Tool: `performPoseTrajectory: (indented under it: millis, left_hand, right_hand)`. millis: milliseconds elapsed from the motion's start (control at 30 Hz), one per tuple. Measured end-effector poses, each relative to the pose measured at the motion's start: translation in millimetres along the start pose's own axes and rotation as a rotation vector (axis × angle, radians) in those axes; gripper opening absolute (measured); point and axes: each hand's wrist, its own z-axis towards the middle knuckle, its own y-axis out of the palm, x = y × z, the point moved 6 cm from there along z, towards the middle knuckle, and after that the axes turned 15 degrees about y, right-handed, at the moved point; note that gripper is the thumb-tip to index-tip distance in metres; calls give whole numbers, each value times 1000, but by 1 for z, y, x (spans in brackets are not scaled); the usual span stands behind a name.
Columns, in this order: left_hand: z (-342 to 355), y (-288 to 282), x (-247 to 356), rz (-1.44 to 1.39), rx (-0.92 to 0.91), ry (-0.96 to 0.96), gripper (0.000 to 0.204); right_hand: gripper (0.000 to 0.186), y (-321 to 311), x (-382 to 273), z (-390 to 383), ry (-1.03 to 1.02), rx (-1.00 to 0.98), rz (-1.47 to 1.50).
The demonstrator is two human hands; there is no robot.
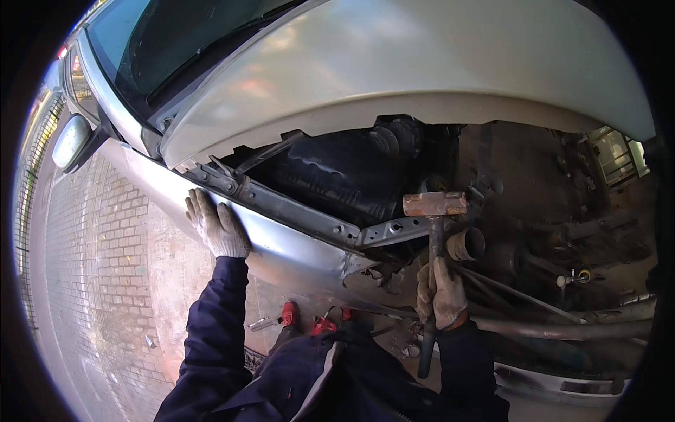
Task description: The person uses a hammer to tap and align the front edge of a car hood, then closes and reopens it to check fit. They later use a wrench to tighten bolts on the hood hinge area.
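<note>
Grasping a hammer (434, 205) by its handle, the gloved right hand (447, 295) holds the rust-toned, block-shaped head beyond the fingers, in view against the front of the engine bay. The gloved left hand (219, 226), fingers extended and grasping nothing, lies flat on the silver fender (299, 246). Just beside the hammer's handle is a short metal tube (459, 245). Farther out, a black housing (323, 172) sits between the fender and the pale hood (422, 56); a side mirror (71, 143) projects at left, above brick paving (119, 239). Red shoes (289, 314) appear below.
</note>
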Motion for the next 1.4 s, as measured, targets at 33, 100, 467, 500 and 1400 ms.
performPoseTrajectory:
  millis: [33,100,467,500,1400]
  left_hand:
    - [0,1,1,14,-2,-12,72]
    - [0,3,3,42,-27,-51,72]
    - [-3,1,0,-40,29,-63,67]
    - [-3,0,0,-44,38,-57,67]
    - [-46,-4,35,-114,136,-353,74]
  right_hand:
    - [59,0,-6,-1,-45,17,26]
    - [58,8,-7,1,-94,20,-3]
    - [49,36,-5,15,50,68,-321]
    - [53,42,-20,10,-53,62,-308]
    - [49,119,-39,109,412,-354,-719]
